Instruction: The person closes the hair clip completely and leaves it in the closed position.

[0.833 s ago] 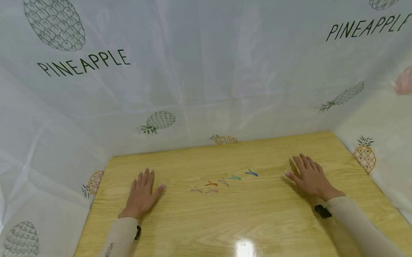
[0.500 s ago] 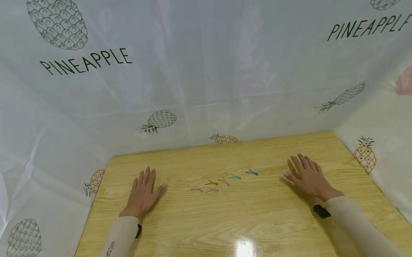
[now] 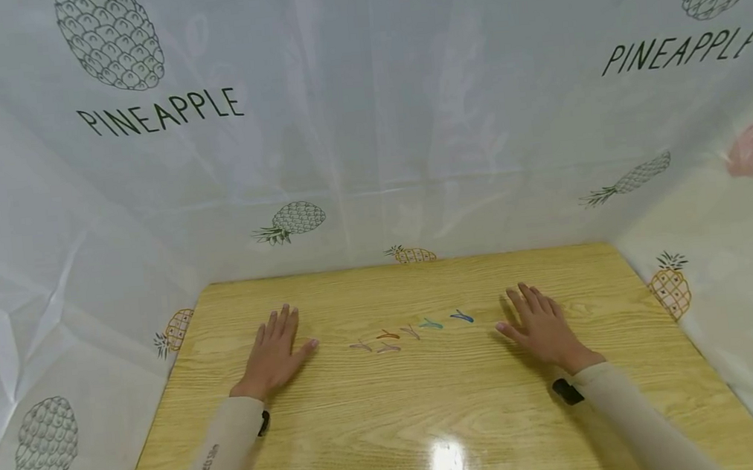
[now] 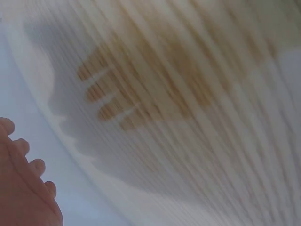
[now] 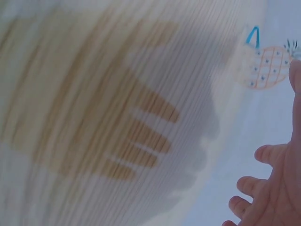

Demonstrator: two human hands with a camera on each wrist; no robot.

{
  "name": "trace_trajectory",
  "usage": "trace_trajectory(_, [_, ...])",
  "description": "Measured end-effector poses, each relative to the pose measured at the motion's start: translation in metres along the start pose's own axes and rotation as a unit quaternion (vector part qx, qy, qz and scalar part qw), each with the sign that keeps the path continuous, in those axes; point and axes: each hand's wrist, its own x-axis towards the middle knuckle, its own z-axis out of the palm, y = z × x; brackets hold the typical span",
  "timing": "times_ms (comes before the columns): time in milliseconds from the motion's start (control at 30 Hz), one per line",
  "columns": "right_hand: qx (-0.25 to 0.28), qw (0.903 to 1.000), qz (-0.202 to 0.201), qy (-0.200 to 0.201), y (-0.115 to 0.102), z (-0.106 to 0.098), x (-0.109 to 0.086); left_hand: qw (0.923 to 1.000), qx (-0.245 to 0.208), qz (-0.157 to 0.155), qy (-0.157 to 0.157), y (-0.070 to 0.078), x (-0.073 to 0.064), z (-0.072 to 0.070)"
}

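Observation:
My left hand (image 3: 274, 358) is held palm down over the left part of the wooden table (image 3: 367, 430), fingers straight and thumb spread. On the other side my right hand (image 3: 545, 331) has the same pose, with shadow under it. Neither hand holds anything. Between them lie small V-shaped pieces: a blue one (image 3: 462, 316) nearest my right hand, a teal one (image 3: 431, 324), an orange one (image 3: 388, 335) and three mauve ones. One mauve piece (image 3: 361, 347) is closest to my left hand. In the right wrist view a blue V-shaped piece (image 5: 253, 37) shows at the table's edge.
A white sheet printed with pineapples (image 3: 369, 153) encloses the table at the back and both sides. Bright glare (image 3: 449, 467) falls on the front of the tabletop. A black band (image 3: 568, 391) sits at my right wrist.
Both hands have moved inward, the left to the right and the right to the left, nearer the V-shaped pieces. The pieces lie as before.

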Motion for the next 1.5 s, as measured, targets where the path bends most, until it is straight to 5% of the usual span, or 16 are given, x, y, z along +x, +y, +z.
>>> trace_trajectory(400, [-0.013,0.9985,-0.048,0.024,-0.038,0.017,0.004,0.999,0.009,0.044,0.003,0.025,-0.001,0.011])
trace_trajectory(1167, [0.002,0.9935,-0.114,0.004,-0.118,0.048,0.022,0.998,0.008,0.063,-0.005,0.045,0.001,0.035])
trace_trajectory(1500, [0.009,0.9916,-0.129,0.002,-0.152,0.06,0.031,0.9981,-0.002,0.051,-0.036,0.06,0.001,0.032])
